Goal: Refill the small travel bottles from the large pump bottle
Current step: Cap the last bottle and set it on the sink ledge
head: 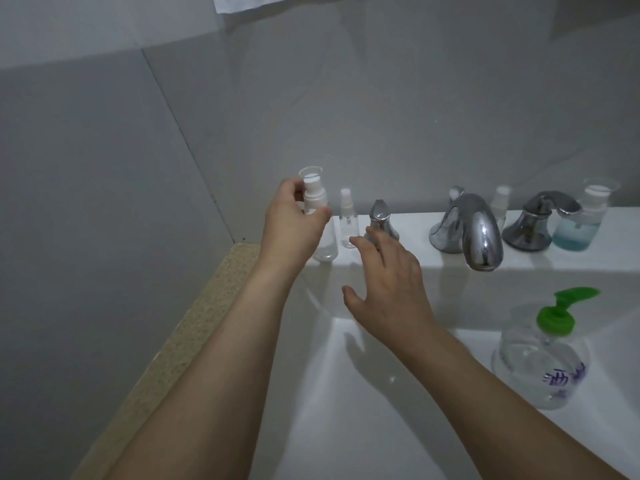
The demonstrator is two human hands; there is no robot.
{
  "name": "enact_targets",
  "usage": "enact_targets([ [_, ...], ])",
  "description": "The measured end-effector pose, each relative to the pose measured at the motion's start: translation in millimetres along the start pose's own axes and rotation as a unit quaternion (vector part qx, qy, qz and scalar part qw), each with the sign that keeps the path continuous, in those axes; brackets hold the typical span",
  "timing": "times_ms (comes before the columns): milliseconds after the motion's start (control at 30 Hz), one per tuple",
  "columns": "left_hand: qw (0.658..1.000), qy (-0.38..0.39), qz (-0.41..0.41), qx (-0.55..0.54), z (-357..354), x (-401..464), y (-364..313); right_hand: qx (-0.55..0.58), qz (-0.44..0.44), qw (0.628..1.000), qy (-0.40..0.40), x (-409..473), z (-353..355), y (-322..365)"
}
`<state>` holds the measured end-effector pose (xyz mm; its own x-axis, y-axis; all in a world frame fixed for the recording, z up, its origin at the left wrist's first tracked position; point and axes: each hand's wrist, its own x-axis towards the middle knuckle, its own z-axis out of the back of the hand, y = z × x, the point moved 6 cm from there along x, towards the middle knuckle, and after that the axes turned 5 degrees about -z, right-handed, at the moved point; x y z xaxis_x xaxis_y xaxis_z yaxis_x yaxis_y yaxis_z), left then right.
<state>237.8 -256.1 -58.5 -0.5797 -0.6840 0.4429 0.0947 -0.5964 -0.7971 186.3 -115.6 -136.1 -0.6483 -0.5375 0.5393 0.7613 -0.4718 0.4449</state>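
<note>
So the clear travel bottle (320, 233) at about 10 o'clock from the basin, back on the white sink ledge (415, 237), is being gripped near its white pump top by the left hand (294, 220), with thumb and fingers curled round the neck. Its base seems to be on the ledge, though that can't be told for sure. A smaller spray bottle (346, 220) is parked just beside it at 3 o'clock, almost touching.

The right hand (388, 282) is held open, fingers spread and relaxed, nothing held, hovering close to the small bottle and the left tap handle (380, 216).

Biggest risk, probably: the tiny bottle gets knocked over by that open hand or by the bigger bottle being lifted out, since they're packed tight. It would likely roll into the basin. The see-through cap could also be popped off if the grip is only on the top.

The large pump bottle (543, 358) with the green head is sat way off at 4 o'clock, so everything has to be carried past the faucet (478, 230), where it could easily be bumped.
</note>
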Motion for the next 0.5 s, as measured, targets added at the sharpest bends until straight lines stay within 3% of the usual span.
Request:
enact_targets([
  [500,0.999,0.034,0.031,0.009,-30.0,-13.0,36.6,-0.006,0.021,1.000,0.001,-0.2,-3.2,-1.7],
])
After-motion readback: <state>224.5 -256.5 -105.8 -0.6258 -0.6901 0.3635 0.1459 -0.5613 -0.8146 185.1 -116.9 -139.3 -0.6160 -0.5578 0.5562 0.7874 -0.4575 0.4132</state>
